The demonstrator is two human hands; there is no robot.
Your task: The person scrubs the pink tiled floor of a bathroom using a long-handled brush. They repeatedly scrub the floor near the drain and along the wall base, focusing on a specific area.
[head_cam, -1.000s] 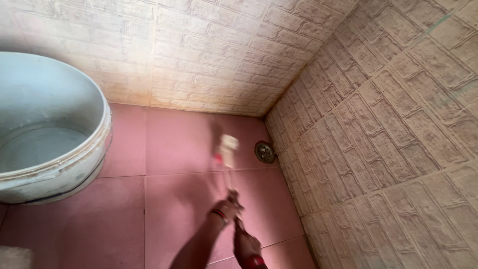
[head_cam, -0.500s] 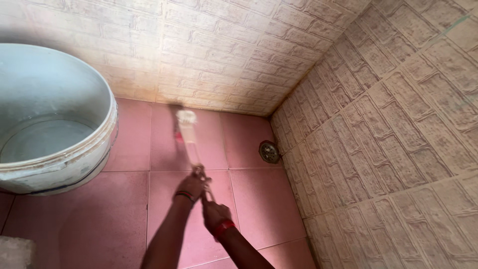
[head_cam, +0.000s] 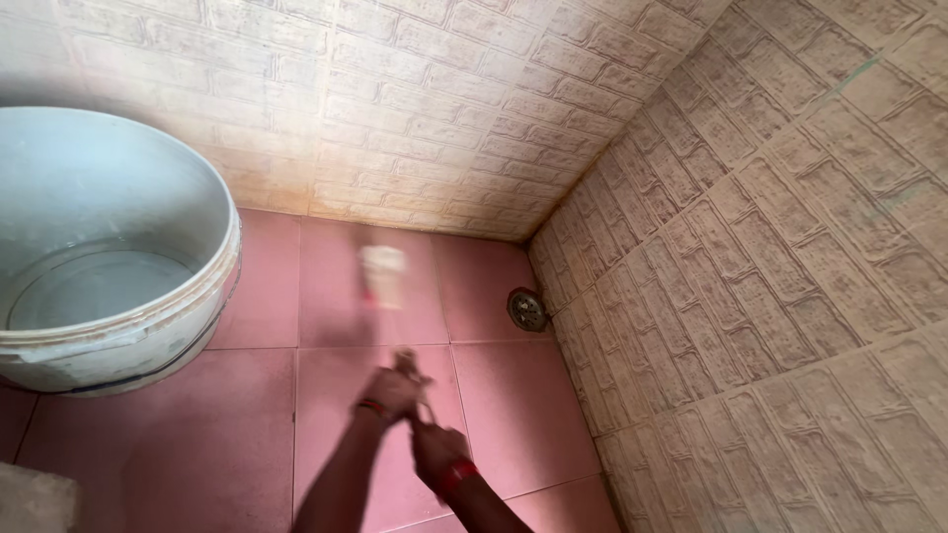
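White brush head (head_cam: 383,275) (blurred), thin handle — both hands (head_cam: 415,419) gripping

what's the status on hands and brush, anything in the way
Left hand and right hand both gripping brush handle. Brush head on red floor. Drain right, bucket left, both apart.

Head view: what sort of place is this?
Most likely a bathroom or washing area: a round floor drain in the corner, tiled walls with a brick pattern, and a large bucket holding water on red floor tiles.
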